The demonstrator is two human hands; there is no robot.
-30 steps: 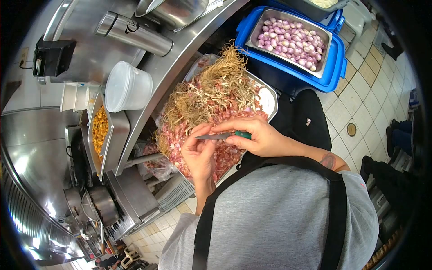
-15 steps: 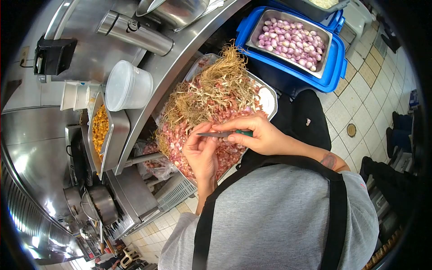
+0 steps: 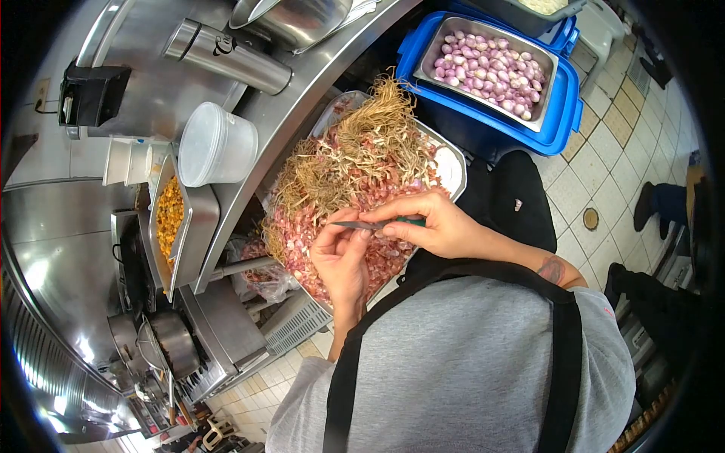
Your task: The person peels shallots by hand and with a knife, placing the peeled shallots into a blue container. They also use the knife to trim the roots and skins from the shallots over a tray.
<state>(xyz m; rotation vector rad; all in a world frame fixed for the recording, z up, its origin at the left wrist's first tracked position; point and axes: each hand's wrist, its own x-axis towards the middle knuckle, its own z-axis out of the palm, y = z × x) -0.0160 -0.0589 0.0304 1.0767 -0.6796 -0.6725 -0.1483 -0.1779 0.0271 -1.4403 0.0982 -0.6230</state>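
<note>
My right hand is closed around the green handle of a small paring knife, its blade pointing left. The blade lies over the fingertips of my left hand, which are pinched together. Whatever sits between those left fingers is too small and covered to make out. Below both hands is a wide tray heaped with reddish shallot skins and pieces. Dry, stringy root bundles cover its far side.
A steel pan of peeled shallots rests on a blue-lidded bin at the upper right. Along the left runs a steel counter with a white tub and a pan of yellow-orange food. Another person's legs are at the right.
My hands and the knife have barely shifted; the left fingers sit slightly lower and further right. At the far right, the other person's feet and legs have changed position on the floor.
</note>
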